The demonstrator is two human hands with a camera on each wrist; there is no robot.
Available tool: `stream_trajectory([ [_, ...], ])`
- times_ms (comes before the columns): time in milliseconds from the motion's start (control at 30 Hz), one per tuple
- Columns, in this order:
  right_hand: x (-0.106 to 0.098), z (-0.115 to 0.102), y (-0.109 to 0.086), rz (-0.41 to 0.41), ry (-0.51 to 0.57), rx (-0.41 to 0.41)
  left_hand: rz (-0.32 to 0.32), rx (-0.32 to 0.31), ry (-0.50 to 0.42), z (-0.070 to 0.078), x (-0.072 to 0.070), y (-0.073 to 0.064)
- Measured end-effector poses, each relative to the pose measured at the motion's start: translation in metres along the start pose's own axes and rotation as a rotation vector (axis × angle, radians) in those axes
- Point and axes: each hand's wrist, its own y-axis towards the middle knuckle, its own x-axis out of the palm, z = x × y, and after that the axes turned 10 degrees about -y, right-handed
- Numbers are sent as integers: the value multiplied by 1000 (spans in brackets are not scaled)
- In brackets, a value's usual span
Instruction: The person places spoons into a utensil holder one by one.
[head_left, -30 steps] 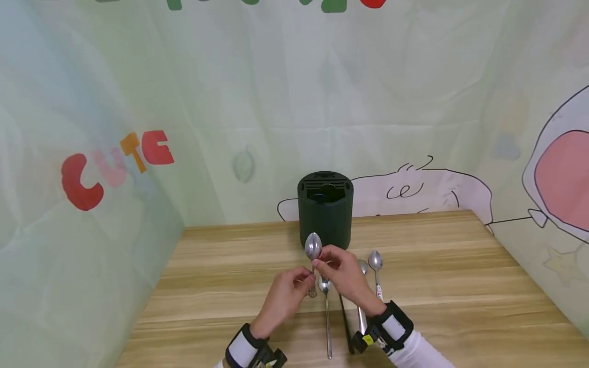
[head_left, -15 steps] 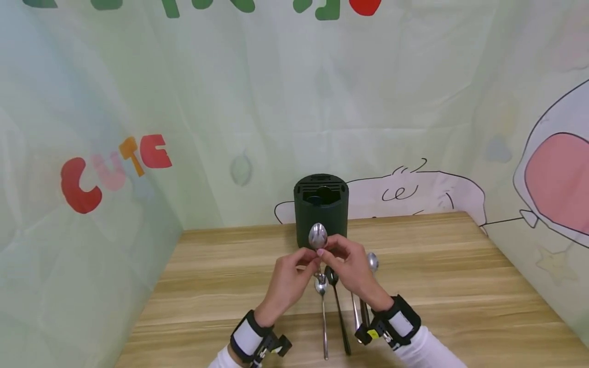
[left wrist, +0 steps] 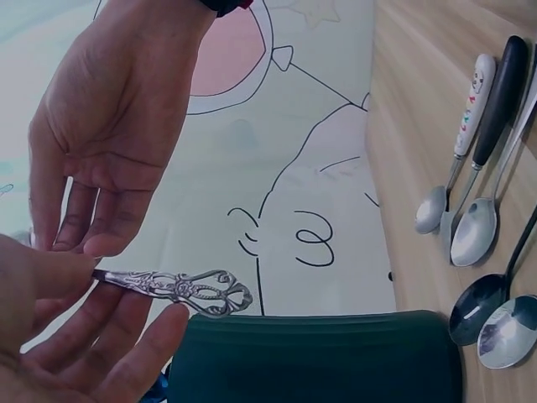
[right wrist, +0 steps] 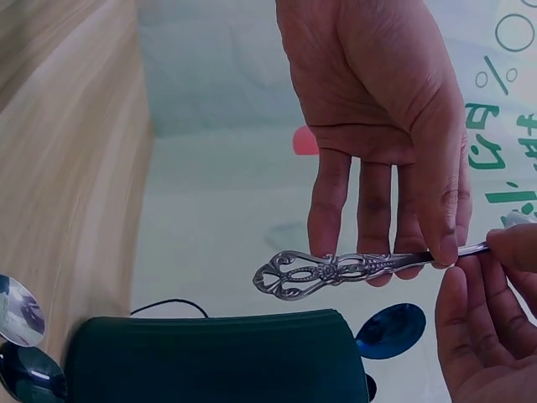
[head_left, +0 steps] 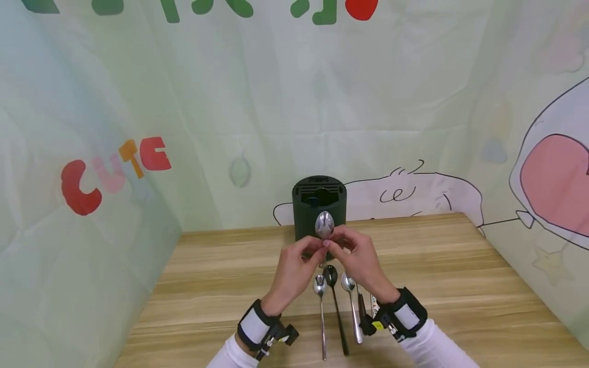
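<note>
Both hands pinch one silver spoon held upright in front of the dark green holder. Its bowl (head_left: 324, 225) points up in the head view, and its openwork ornate handle (left wrist: 201, 290) shows in the left wrist view. My left hand (head_left: 294, 267) grips it with thumb and fingertips below the bowl. My right hand (head_left: 361, 258) pinches it at about the same height, fingertips meeting the left's. The right wrist view shows the patterned handle (right wrist: 323, 273) beyond the left fingers. The holder (head_left: 306, 220) stands behind, its top openings partly visible.
On the wooden table (head_left: 216, 286) lie a silver spoon (head_left: 320, 286), a black spoon (head_left: 330, 277) and another silver spoon (head_left: 348, 282). Beside them are a white patterned-handled spoon (left wrist: 471, 109) and a black-handled utensil (left wrist: 503, 96). A printed cloth (head_left: 230, 102) hangs behind.
Both hands have lifted the spoon higher and slightly right, its bowl now overlapping the holder. The left hand has slid up from the lower handle toward the bowl.
</note>
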Motion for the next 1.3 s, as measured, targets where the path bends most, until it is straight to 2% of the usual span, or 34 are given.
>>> stream_trajectory([
  [267,-7,0,8,41,-3,-21,20,34,-12,2,5,13],
  [600,-17,1,22,81,-6,-34,36,89,-21,3,8,38],
  [867,-22,8,36,104,-8,-1,25,112,0,-5,12,58],
  [1300,-28,15,59,124,-49,-36,11,158,4,-16,12,87],
])
